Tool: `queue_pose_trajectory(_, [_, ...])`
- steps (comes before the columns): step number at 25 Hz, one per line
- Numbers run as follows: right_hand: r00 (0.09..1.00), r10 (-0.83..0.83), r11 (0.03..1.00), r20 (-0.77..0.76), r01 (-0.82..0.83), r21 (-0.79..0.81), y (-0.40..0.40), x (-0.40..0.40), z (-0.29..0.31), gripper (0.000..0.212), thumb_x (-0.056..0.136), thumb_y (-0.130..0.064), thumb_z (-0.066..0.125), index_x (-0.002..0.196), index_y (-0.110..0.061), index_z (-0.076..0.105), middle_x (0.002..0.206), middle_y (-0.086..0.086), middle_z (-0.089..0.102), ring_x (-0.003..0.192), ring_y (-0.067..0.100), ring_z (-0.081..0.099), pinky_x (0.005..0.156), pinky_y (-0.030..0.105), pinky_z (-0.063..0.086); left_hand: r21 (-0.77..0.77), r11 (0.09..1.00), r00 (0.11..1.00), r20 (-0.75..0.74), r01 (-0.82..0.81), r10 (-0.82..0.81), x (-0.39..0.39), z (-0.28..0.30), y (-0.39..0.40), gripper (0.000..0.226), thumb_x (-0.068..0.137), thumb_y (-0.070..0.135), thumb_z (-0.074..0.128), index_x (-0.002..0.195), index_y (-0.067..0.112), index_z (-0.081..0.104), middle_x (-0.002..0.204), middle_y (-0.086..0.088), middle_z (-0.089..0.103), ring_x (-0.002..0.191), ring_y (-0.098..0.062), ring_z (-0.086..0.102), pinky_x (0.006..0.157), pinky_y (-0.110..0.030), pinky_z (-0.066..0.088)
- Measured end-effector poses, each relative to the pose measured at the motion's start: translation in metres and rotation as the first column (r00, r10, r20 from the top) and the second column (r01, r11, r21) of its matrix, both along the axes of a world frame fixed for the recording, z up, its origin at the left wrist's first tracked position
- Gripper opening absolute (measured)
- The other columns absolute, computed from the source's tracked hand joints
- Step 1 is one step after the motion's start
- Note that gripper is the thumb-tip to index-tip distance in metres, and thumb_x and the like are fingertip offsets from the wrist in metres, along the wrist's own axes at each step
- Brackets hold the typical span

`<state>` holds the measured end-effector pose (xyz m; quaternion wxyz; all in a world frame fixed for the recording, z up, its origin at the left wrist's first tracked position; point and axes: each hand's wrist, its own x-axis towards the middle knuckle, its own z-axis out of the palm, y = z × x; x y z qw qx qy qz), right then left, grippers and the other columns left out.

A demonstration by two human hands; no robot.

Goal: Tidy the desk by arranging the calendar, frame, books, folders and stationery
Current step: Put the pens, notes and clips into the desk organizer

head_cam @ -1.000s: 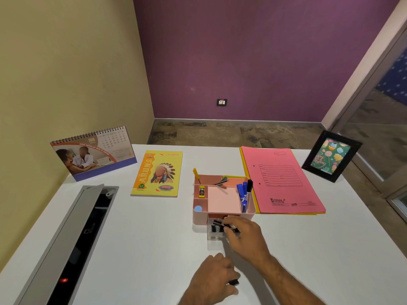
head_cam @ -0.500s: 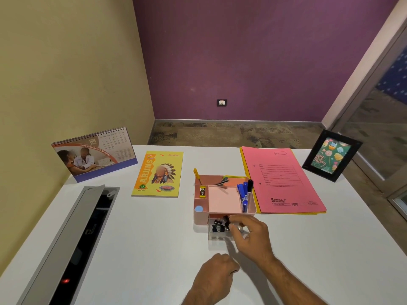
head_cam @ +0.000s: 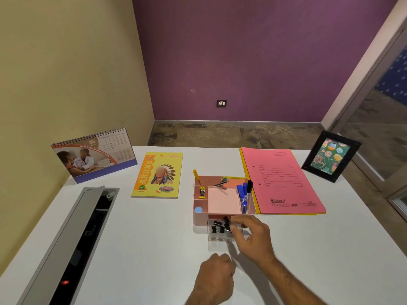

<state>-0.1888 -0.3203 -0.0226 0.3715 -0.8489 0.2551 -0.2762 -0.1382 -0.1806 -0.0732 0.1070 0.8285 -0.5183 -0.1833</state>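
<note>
Black binder clip [head_cam: 226, 223] — pinched in right grip [head_cam: 251, 236] above clear drawer [head_cam: 217, 237] — left grip [head_cam: 217, 277] fisted.

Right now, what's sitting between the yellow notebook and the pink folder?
In the head view, the pink organizer with its markers sits between the yellow notebook and pink folder.

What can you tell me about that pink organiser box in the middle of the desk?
The pink organiser looks like plastic, with rounded corners and open compartments. It sits upright on the white desk, close beside the pink folder. Blue and black markers stand at its right side. Its clear front drawer is pulled out, holding black binder clips, where the right hand reaches in.
</note>
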Motion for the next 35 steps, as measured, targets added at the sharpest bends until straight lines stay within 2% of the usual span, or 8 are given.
queue_pose_trajectory(4, [1.000,0.009,1.000,0.018,-0.009,-0.003,0.001,-0.001,0.000,0.022,0.077,-0.003,0.076,0.098,-0.011,0.077,0.099,-0.004,0.074,0.096,0.012,0.067,0.082,0.027,0.056,-0.226,0.927,0.880,-0.442,-0.298,0.175,0.001,-0.006,0.003,0.017,0.072,0.011,0.057,0.082,0.022,0.064,0.090,0.009,0.064,0.079,-0.009,0.060,0.074,-0.026,0.053])
queue_pose_trajectory(8, [0.999,0.012,0.999,0.034,-0.014,0.047,0.000,0.001,0.004,0.019,0.077,-0.003,0.077,0.095,-0.011,0.077,0.093,-0.003,0.075,0.088,0.009,0.067,0.075,0.021,0.055,-0.125,0.731,0.387,-0.900,-0.671,0.202,0.000,0.003,-0.010,0.016,0.063,0.011,0.074,0.072,0.019,0.064,0.072,-0.005,0.069,0.059,-0.015,0.063,0.057,-0.030,0.055])
queue_pose_trajectory(11, [0.999,-0.033,0.986,0.039,0.026,0.166,0.000,0.003,0.005,0.016,0.078,-0.003,0.077,0.091,-0.013,0.078,0.086,-0.005,0.075,0.081,0.008,0.068,0.070,0.013,0.053,-0.052,0.627,0.188,-0.970,-0.777,0.153,0.004,0.009,-0.020,0.018,0.063,0.009,0.075,0.078,0.014,0.067,0.078,-0.015,0.071,0.067,-0.028,0.071,0.064,-0.042,0.060])
queue_pose_trajectory(15, [0.996,-0.087,0.959,0.035,0.075,0.272,0.003,0.005,0.003,0.016,0.079,-0.003,0.076,0.090,-0.015,0.078,0.084,-0.008,0.075,0.080,0.007,0.069,0.070,0.013,0.054,-0.048,0.521,0.097,-0.993,-0.852,0.069,0.004,0.013,-0.022,0.024,0.066,0.019,0.082,0.087,0.019,0.071,0.086,-0.017,0.074,0.079,-0.035,0.074,0.069,-0.043,0.062])
queue_pose_trajectory(20, [0.999,-0.048,0.958,0.026,0.039,0.283,0.002,0.004,0.005,0.018,0.074,-0.003,0.081,0.083,-0.019,0.079,0.080,-0.007,0.075,0.077,0.011,0.070,0.069,0.019,0.056,-0.094,0.357,0.132,-0.988,-0.929,0.083,0.010,0.018,-0.024,0.023,0.066,0.021,0.085,0.084,0.022,0.071,0.083,-0.013,0.075,0.074,-0.034,0.074,0.065,-0.040,0.061])
queue_pose_trajectory(28, [0.996,-0.055,0.883,0.073,0.014,0.470,0.000,0.016,0.014,0.021,0.074,-0.003,0.081,0.081,-0.022,0.078,0.079,-0.004,0.076,0.075,0.014,0.072,0.070,0.029,0.061,-0.375,0.265,0.436,-0.869,-0.889,0.233,0.033,0.034,-0.025,0.020,0.078,0.016,0.081,0.082,0.030,0.069,0.083,0.008,0.074,0.079,-0.014,0.072,0.064,-0.019,0.057])
queue_pose_trajectory(32, [0.999,-0.018,0.971,-0.034,0.026,0.237,0.001,0.016,0.010,0.019,0.081,-0.005,0.076,0.090,-0.021,0.079,0.082,-0.017,0.075,0.082,0.003,0.070,0.077,0.025,0.060,-0.506,0.295,0.583,-0.656,-0.811,0.479,0.051,0.026,-0.008,0.022,0.083,0.015,0.075,0.076,0.032,0.063,0.076,0.016,0.069,0.070,-0.006,0.065,0.058,-0.011,0.048])
queue_pose_trajectory(35, [0.975,0.041,0.999,-0.220,-0.047,-0.023,0.004,0.016,0.004,0.019,0.087,-0.013,0.070,0.103,-0.020,0.077,0.102,-0.009,0.076,0.096,0.006,0.067,0.092,0.026,0.055,-0.451,0.450,0.633,-0.462,-0.770,0.620,0.063,0.009,0.016,0.016,0.087,0.027,0.070,0.077,0.032,0.059,0.075,0.014,0.064,0.077,-0.010,0.062,0.062,-0.020,0.047])
